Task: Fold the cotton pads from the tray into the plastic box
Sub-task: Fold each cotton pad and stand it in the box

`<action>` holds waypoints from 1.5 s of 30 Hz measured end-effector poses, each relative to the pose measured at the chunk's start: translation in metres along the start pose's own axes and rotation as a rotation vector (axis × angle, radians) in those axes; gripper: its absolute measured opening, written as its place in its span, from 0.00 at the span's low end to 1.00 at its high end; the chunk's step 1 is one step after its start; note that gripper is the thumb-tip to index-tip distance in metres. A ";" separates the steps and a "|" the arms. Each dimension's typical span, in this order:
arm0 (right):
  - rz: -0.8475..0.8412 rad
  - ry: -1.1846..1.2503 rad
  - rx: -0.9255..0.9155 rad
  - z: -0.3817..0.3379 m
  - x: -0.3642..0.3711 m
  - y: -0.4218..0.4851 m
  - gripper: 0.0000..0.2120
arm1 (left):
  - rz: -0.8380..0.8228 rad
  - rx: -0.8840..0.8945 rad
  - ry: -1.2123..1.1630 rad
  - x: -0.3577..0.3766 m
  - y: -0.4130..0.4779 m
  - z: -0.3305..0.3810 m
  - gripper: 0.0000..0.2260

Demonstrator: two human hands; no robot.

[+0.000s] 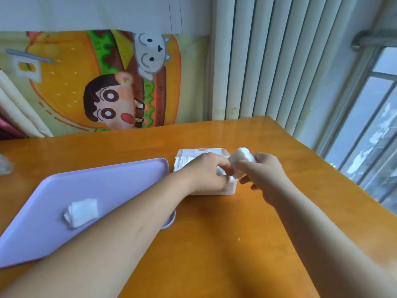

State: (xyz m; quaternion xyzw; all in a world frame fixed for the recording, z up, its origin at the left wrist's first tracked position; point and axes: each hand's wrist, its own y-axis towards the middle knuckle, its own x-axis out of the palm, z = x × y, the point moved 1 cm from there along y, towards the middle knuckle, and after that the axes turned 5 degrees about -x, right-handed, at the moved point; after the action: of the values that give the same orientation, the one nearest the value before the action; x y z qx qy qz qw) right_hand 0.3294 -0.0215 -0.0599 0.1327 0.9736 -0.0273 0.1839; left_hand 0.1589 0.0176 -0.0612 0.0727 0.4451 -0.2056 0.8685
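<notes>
Just right of the frame's centre, both our hands meet over the plastic box (pixel 223 190). The right hand (pixel 265 171) pinches a folded pad (pixel 241 160) between thumb and curled fingers, holding it tilted above the box's right end. The left hand (pixel 206 173) has its fingers curled too, and seems to nip the pad's lower left edge, though the contact is partly hidden. To do this step well, we would say: keep the crease pressed flat between both thumbs, then lower the pad edge-first into the gap at the box's near end, beside the packed pads (pixel 185 163) that already stand in a ruffled row at its far left. A light grip should do, since cotton this soft will likely spring open or shed fluff if tugged. The pad looks thick, matte and pillowy, with rounded corners. The box is white, smooth and rigid, a small oblong with rounded corners. At the left of the frame lies the tray (pixel 107 181), lavender, glossy and shallow-rimmed, with a few loose pads (pixel 82 211) stacked askew at its near side, still to be folded. All of it sits on the table (pixel 214 244), which is orange wood with a polished shine.
</notes>
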 end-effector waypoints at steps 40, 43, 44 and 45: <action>-0.320 -0.836 0.129 0.006 0.053 0.027 0.15 | 0.091 0.135 -0.141 0.017 0.004 -0.042 0.03; -0.186 -0.827 0.119 -0.003 0.049 0.016 0.15 | 0.059 0.142 -0.099 0.013 -0.012 -0.039 0.05; -0.120 -0.868 0.070 -0.007 0.046 0.010 0.14 | 0.066 0.147 -0.099 0.013 -0.019 -0.040 0.06; -0.061 -0.927 -0.007 -0.013 0.049 0.002 0.11 | 0.090 0.151 -0.099 0.008 -0.030 -0.043 0.07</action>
State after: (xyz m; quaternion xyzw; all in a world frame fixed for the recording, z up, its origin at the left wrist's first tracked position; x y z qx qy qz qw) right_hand 0.2818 -0.0059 -0.0657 0.0773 0.7921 -0.0859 0.5994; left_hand 0.1183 0.0010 -0.0916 0.1474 0.3810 -0.2026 0.8900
